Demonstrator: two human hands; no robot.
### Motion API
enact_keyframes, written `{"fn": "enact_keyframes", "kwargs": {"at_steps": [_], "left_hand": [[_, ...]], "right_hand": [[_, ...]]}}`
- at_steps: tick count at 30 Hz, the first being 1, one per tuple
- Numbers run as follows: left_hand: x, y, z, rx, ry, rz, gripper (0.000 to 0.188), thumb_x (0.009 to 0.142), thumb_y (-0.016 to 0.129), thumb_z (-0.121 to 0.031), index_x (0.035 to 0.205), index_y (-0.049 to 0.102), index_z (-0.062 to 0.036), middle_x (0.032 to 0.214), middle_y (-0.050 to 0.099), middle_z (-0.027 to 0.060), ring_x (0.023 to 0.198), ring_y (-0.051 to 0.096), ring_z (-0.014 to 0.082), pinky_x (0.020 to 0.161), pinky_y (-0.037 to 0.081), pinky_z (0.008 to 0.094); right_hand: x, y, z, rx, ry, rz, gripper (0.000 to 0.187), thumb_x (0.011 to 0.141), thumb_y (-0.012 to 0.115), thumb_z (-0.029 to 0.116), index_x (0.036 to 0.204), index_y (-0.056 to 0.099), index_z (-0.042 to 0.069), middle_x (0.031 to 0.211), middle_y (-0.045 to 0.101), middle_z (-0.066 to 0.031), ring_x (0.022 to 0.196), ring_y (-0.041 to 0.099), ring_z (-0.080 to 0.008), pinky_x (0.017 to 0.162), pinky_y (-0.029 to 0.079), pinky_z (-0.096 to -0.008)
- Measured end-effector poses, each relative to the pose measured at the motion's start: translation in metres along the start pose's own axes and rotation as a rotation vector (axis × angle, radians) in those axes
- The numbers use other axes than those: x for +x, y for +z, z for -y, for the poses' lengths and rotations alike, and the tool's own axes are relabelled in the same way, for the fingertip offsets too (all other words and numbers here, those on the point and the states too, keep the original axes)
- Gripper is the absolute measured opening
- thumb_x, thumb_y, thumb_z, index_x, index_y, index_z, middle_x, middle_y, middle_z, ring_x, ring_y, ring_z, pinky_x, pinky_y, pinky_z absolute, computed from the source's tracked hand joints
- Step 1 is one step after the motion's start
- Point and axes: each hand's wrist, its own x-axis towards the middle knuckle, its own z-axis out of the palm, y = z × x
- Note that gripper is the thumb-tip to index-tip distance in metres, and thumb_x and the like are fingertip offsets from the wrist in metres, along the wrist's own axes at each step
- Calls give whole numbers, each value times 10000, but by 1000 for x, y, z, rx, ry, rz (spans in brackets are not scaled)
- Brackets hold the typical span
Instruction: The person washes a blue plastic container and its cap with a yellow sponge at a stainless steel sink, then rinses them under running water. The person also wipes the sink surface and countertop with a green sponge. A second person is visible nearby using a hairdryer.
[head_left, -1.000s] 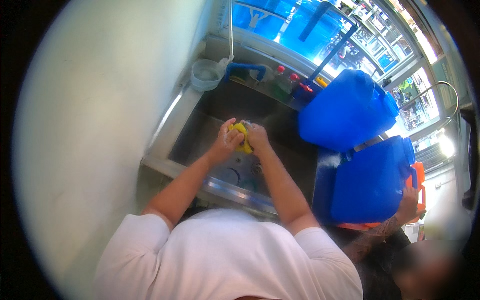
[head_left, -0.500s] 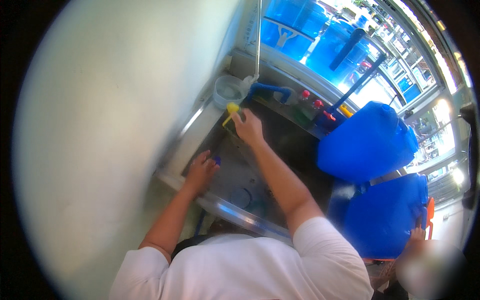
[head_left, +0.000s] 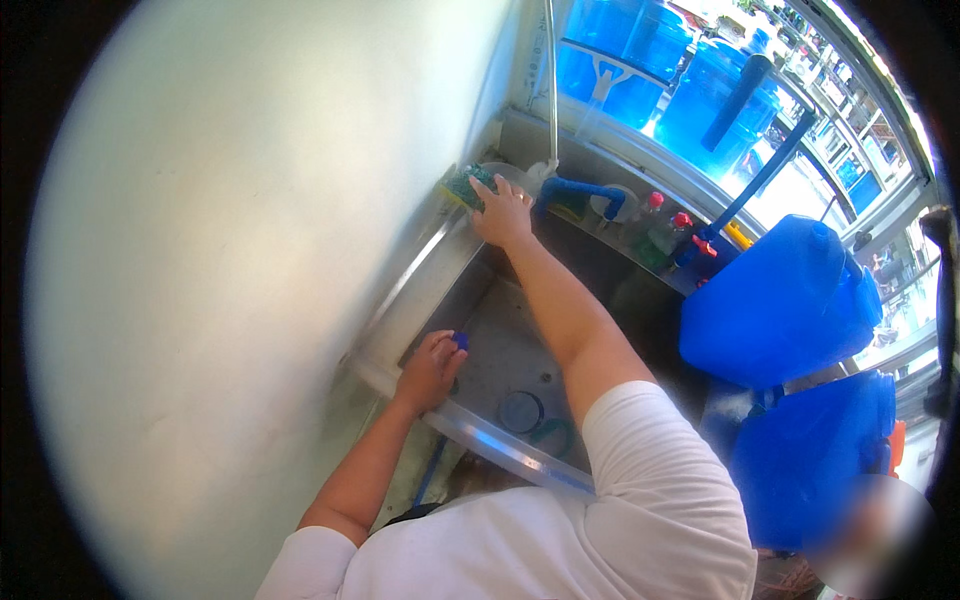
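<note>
While the left hand (head_left: 428, 372) pinches something blue (head_left: 460, 341), the right (head_left: 503, 213) grips a sponge (head_left: 460, 188) underneath.

Pale plain wall (head_left: 250, 250) all down left side, bowed by lens, yellowish low, bluish near window. Steel sink (head_left: 500, 446) tucked in corner against it, broad flat rim, front edge glossy, basin dark toward right. Thin light pipe (head_left: 553, 80) running up by the corner. Behind sink, steel backsplash (head_left: 525, 128), then white window frame (head_left: 615, 155) slanting down to right. Strong daylight through glass, nearly white in patches (outdoor clutter (head_left: 860, 110) too washed out to sort). Below sink, dim greenish surface (head_left: 345, 430), floor or wall, can't tell.
</note>
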Motion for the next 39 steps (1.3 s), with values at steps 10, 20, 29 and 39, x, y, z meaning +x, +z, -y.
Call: {"fn": "enact_keyframes", "kwargs": {"at_steps": [10,20,29,39], "left_hand": [[6,3,-1,-19,-78,4,266,925,614,-239,1039,647,0,1255,585,181,1164,558,359,976,463,411],[14,10,9,71,37,57,269,922,638,-251,967,644,14,1094,641,186,1007,618,362,900,486,391],[53,51,-32,-6,-95,401,303,921,616,-303,1016,666,-20,1009,664,202,958,631,375,833,494,434],[122,149,-54,-304,-300,553,339,911,635,-337,1021,669,-19,977,689,148,838,658,260,730,513,385]], "right_hand": [[-34,-13,-50,308,-22,-374,607,855,669,487,1373,521,206,1389,484,-211,1310,439,-362,1076,340,-503],[-120,-98,-294,1650,1173,-709,486,866,644,551,820,552,76,635,504,-18,480,447,-123,436,352,-263],[-115,-98,-345,1545,1082,-333,337,897,638,410,735,497,151,526,402,54,392,331,-90,382,267,-255],[-125,-89,-321,1277,1072,-471,589,851,656,612,710,577,46,572,568,-47,479,594,-186,441,502,-324]]}}
